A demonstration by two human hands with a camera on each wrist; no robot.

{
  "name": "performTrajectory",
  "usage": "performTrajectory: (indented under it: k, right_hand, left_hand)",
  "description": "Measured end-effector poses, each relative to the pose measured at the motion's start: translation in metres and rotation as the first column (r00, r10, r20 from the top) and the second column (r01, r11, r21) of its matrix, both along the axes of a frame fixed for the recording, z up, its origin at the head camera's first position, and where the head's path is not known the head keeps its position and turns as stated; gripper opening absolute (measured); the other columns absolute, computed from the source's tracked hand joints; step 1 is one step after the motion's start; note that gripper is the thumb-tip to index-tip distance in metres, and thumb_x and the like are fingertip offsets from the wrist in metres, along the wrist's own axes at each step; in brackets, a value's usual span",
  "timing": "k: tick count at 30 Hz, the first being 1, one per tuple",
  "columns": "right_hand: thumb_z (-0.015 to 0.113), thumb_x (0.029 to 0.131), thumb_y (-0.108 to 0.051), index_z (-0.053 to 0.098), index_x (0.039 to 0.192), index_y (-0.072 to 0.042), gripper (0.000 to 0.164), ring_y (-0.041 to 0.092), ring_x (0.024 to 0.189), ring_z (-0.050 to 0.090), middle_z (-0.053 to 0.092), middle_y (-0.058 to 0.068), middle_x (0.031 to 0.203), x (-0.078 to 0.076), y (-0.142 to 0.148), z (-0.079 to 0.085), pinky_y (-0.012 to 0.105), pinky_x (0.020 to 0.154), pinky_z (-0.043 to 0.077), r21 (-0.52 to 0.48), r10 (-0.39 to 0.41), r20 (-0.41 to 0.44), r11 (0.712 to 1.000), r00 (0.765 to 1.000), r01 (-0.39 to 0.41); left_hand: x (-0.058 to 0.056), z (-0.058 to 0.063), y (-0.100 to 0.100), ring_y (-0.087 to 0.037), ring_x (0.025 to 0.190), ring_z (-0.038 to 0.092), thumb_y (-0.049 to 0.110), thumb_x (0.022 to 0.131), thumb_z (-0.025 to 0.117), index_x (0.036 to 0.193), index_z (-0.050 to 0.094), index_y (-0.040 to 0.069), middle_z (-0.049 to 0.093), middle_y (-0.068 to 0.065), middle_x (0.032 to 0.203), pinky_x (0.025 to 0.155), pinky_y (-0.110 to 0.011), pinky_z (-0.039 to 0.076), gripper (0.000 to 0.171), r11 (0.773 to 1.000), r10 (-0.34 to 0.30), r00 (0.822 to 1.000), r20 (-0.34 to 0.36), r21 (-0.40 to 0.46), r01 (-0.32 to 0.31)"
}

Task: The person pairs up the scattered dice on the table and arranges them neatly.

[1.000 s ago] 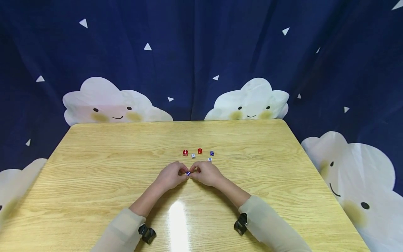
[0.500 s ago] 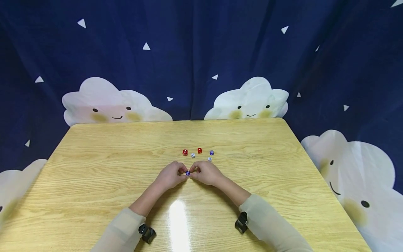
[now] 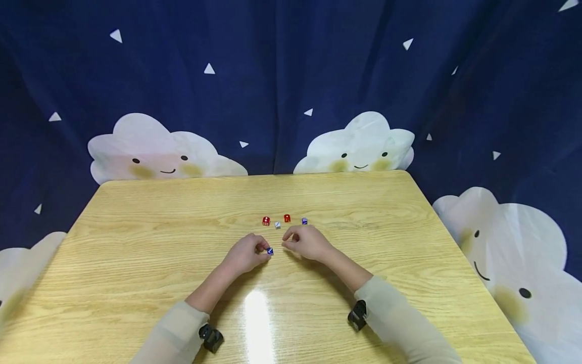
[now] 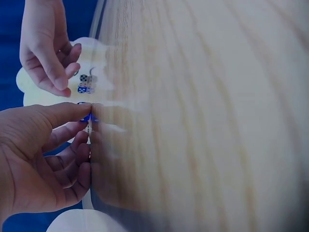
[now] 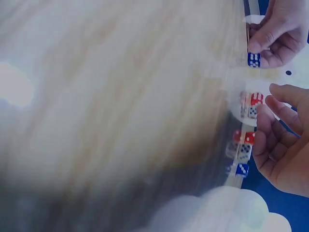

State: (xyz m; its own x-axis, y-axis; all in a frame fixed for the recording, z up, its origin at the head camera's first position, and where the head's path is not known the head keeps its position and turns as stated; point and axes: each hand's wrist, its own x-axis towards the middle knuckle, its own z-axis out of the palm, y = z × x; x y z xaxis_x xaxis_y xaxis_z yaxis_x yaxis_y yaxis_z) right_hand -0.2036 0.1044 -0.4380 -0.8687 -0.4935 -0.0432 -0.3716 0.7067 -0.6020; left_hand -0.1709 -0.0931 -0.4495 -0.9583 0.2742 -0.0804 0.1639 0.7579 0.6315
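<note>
We judge the step in hand to be steadying the blue die (image 3: 270,251), pinched by the left hand (image 3: 245,254) roughly midway between the table's (image 3: 136,237) side edges; the right hand (image 3: 310,242), fingers parted, holds nothing visible, its next reach calling for a fine pinch.

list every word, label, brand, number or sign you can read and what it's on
No words, labels, brands or numerals are readable.
Blue die at the left hand: dots only.
Other dice: dots only, many too small to count.
Curtain: printed clouds and triangles, no lettering.
</note>
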Motion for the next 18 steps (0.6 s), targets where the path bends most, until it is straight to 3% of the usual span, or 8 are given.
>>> performTrajectory:
  k: [18]
  right_hand:
    - [0.061, 0.09, -0.024, 0.069, 0.098, -0.012, 0.017, 0.01, 0.054, 0.046, 0.062, 0.001, 0.077, -0.027, 0.042, 0.008, 0.025, 0.054, 0.038, 0.028, -0.154, -0.057, 0.987, 0.986, 0.156]
  left_hand:
    - [-0.001, 0.0, -0.001, -0.013, 0.074, 0.047, 0.019, 0.077, 0.076, 0.087, 0.067, 0.01, 0.055, -0.002, 0.081, 0.069, -0.028, 0.041, 0.017, 1.0, 0.019, 1.0, -0.002, 0.017, -0.019]
